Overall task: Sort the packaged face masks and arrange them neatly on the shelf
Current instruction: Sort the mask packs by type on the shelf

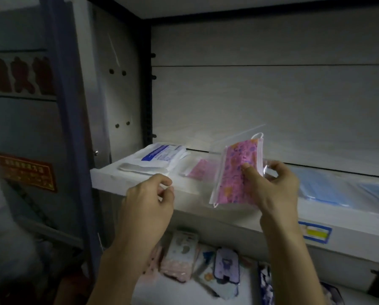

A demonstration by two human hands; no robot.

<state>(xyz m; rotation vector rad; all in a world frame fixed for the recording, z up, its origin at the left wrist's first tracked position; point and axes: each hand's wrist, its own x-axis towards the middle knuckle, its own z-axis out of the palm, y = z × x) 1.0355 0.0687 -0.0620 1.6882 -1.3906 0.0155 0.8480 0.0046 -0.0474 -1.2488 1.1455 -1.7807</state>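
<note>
My right hand (272, 186) grips a pink patterned mask in a clear packet (236, 172), held upright above the front edge of the white shelf (144, 192). My left hand (149, 199) hovers to the left of the packet with loosely curled fingers and holds nothing. On the shelf lie a white packet with a blue label (157, 157) at the left, another pink packet (200, 170) flat in the middle, and blue masks in clear packets (324, 188) at the right.
On the lower shelf lie several loose patterned mask packets (206, 267) in a jumble. A yellow and blue price tag (316, 232) sits on the shelf's front edge. A dark upright post (146, 89) bounds the shelf at the left.
</note>
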